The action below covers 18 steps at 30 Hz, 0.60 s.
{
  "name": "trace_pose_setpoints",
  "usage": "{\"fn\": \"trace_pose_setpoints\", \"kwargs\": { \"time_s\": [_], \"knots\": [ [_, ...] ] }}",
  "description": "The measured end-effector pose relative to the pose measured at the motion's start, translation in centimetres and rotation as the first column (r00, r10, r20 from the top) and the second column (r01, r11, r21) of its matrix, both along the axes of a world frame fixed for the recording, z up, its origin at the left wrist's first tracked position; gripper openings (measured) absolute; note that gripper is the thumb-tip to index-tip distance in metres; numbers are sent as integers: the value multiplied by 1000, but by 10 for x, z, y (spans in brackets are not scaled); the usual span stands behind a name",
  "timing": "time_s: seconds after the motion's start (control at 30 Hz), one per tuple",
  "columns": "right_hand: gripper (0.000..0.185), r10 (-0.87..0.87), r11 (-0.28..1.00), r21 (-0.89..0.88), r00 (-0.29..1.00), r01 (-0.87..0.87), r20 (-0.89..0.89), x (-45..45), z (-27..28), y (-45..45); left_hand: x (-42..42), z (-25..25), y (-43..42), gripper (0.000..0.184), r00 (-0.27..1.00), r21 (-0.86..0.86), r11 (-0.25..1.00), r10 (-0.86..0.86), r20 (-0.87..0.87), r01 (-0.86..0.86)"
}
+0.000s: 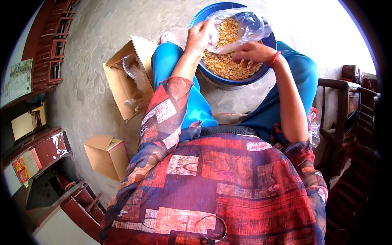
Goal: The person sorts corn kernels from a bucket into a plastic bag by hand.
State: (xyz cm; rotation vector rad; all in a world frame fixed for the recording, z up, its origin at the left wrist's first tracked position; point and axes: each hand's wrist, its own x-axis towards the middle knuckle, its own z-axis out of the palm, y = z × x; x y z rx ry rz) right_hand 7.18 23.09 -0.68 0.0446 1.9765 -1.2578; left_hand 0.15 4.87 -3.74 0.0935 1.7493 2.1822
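Note:
A blue basin (206, 74) stands between the knees with a layer of yellow corn kernels (228, 69) in it. Over its far part is a clear plastic bag (251, 26) with kernels showing inside its mouth. My left hand (199, 37) is closed on the bag's left edge. My right hand (254, 54), with a red band at the wrist, is just above the kernels at the bag's near right edge. Its fingers are curled downward, and whether anything is between them cannot be made out.
An open cardboard box (112, 81) with clear plastic inside stands left of the left knee. A smaller open box (100, 157) is nearer on the floor. Dark wooden chairs (337, 85) stand at the right, and red-brown furniture (51, 147) lines the left.

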Motion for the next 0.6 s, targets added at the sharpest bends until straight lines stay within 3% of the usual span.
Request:
{"fn": "trace_pose_setpoints", "kwargs": {
  "time_s": [0.1,0.13,0.2,0.43,0.5,0.6],
  "knots": [
    [29,260,951,191,963,-243,-66,3,-15,-12,-2,-5,-2,25,1000,0,1000,-7,-23,7],
    [34,477,859,376,811,-347,-340,1,-36,-13,-3,-6,-2,25,1000,-5,1000,-3,-29,3],
    [37,490,801,534,811,-272,-321,4,-63,-13,-2,-5,-1,25,999,-9,1000,0,-37,-1],
    [37,611,690,569,782,-447,-127,3,-69,-31,-1,-1,-2,24,1000,-6,1000,-15,-24,15],
    [36,589,719,458,808,-523,-2,5,-65,-38,-1,-1,-1,25,1000,-24,1000,-17,-18,17],
    [35,617,733,426,782,-530,-89,8,-61,-43,-1,-1,-2,25,999,-35,999,-42,-18,41]
  ]
}}
